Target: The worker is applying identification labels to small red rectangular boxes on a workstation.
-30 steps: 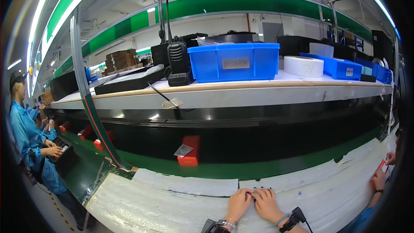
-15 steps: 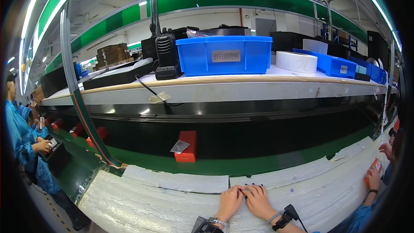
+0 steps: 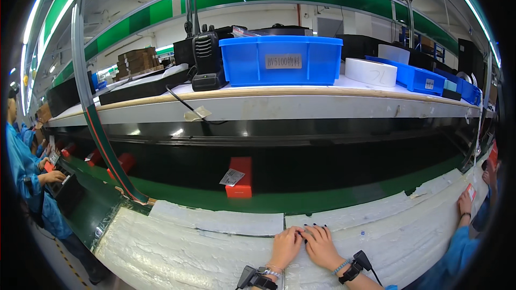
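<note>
My left hand (image 3: 286, 248) rests on the padded white bench covering (image 3: 204, 260), fingers curled inward and the tips pressed together beside my right thumb. Whatever may be between those fingertips is hidden. Flat on the same covering lies my right hand (image 3: 321, 248), its fingers stretched out and apart, with nothing in it. The two hands meet at the thumb side. Beyond them, on the green conveyor belt (image 3: 279, 202), stands a red box (image 3: 243, 178) with a white printed label (image 3: 232, 177) on it, out of contact with either hand.
A shelf (image 3: 301, 99) above the belt carries a two-way radio (image 3: 207, 59), a blue bin (image 3: 279, 62) and a white roll (image 3: 371, 72). A metal post (image 3: 83, 64) rises at left. Co-workers in blue sit on both sides; a hand (image 3: 465, 202) at right touches a red item.
The red box has shifted slightly right along the belt. My hands keep almost the same pose. Co-workers' hands on both sides have moved, and the view has tilted slightly.
</note>
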The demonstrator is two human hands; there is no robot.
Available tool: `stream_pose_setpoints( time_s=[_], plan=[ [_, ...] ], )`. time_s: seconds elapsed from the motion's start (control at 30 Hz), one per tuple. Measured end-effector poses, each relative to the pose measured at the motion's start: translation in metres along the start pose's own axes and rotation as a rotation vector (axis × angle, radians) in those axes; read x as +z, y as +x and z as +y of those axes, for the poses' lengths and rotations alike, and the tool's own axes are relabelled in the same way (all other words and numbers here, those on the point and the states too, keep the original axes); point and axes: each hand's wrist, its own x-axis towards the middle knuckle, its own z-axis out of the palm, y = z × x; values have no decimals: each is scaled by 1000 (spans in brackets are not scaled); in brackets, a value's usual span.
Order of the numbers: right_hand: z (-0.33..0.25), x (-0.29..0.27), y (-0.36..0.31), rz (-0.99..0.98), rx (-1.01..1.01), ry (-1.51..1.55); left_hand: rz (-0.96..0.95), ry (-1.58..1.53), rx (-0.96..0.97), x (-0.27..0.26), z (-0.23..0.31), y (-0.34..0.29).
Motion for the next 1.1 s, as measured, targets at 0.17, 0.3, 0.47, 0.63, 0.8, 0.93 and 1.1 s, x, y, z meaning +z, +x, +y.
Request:
stream_pose_setpoints(
  time_s=[0.17, 0.3, 0.47, 0.63, 0.8, 0.93, 1.1],
  plan=[
    [-2, -3, 7, 17, 24, 42, 47, -153, -66, -8, -4, 1],
    [-5, -5, 40, 11, 109, 168, 105, -123, -138, -25, -9, 7],
    [-22, 19, 119, 10, 44, 164, 233, -120, -275, -40, -27, 7],
    [-35, 67, 185, 59, 113, 22, 247, -114, -295, -46, -22, 9],
    [-53, 106, 226, -22, 286, -268, 290, 0, -325, -42, -30, 6],
    [-46, 118, 242, -28, 402, -240, 335, -18, -317, -47, -34, 8],
    [-33, 81, 226, 97, 271, -278, 344, -56, -327, -54, -28, 10]
  ],
)
